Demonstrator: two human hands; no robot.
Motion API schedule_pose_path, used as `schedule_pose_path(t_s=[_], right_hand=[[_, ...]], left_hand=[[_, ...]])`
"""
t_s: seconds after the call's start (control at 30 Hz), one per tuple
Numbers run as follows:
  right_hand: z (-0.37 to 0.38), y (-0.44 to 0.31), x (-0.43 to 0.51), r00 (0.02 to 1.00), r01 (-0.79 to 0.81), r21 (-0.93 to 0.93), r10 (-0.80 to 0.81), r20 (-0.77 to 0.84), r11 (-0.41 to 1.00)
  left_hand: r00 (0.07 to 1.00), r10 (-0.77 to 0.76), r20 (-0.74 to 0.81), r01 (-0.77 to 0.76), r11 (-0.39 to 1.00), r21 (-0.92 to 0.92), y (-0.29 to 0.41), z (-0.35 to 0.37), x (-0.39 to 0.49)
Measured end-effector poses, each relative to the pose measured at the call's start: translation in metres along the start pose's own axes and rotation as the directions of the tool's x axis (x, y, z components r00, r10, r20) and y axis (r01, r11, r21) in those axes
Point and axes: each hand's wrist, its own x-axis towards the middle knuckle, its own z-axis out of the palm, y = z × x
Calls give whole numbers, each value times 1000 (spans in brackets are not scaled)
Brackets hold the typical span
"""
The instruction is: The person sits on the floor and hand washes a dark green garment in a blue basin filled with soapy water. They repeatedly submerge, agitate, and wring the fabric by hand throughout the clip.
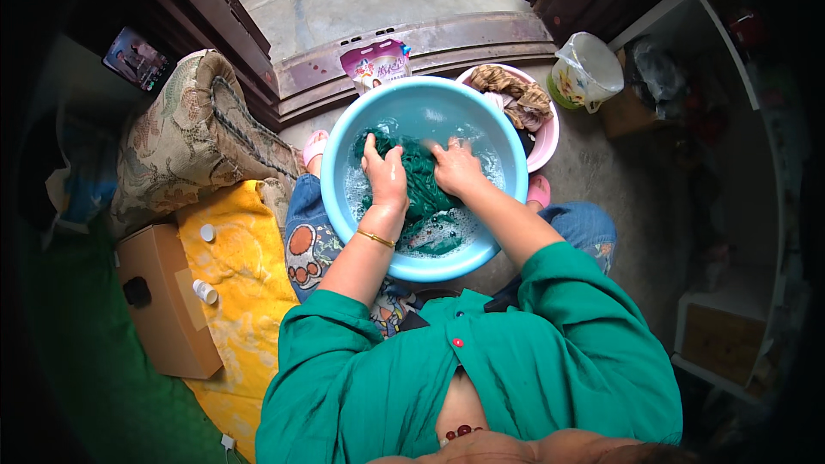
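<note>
A light-blue plastic basin [332,196] of sudsy water stands between my knees. Wet dark-green cloth [422,183] lies bunched in the middle of it, partly under water. My left hand [387,177] is at the left side of the cloth, thumb and fingers apart, with a gold bangle on the wrist. On the right side of the cloth, my right hand [457,167] reaches into the water with its fingers partly hidden and blurred. Whether those fingers pinch any fabric cannot be told. Foam [451,232] floats near the basin's front wall.
Behind the basin stand a purple detergent pouch [377,64] and a door threshold [445,42]. A pink basin [548,142] of clothes sits at the right rear, near a lined bucket [586,71]. At left are a sofa arm [174,135], yellow cloth [238,251], cardboard box [164,303] and phone [137,59].
</note>
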Motion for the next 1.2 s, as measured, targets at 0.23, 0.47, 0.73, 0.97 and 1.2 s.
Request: schedule_pose_path(t_s=[0.23,0.47,0.73,0.97,1.2], right_hand=[[-3,-3,27,973,194,735,-33,-227,650],[-56,-79,-53,829,555,550,-361,-427,624],[-30,-91,-31,720,626,218,-447,-531,749],[-59,-80,-3,911,297,236,-200,-361,925],[-31,-70,-11,778,511,297,-288,-558,807]], left_hand=[[982,50,180,-40,998,-57,12,-1,-13],[664,-75,744,725,311,-615,0,-16,0],[690,-424,586,724,396,-566,14,-11,-5],[735,-468,491,677,456,-578,-16,10,-6],[685,-440,581,727,357,-586,-24,0,0]])
